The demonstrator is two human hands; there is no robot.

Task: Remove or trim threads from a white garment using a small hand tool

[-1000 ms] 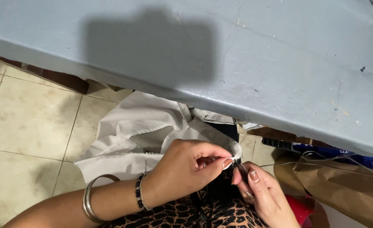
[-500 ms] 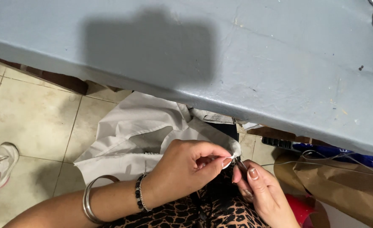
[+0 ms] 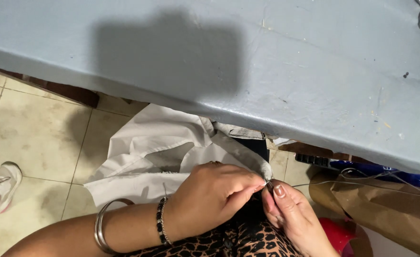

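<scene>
A white cloth (image 3: 172, 157) is lying across the person's lap, just below the edge of the grey table (image 3: 286, 71). The left hand (image 3: 214, 195) is pinching the cloth's corner between thumb and fingertips — fingers narrow. The right hand (image 3: 290, 214) is touching it there, fingertips closed on a thin thread (image 3: 343, 183) — running toward a brown paper bag (image 3: 386, 209).
</scene>
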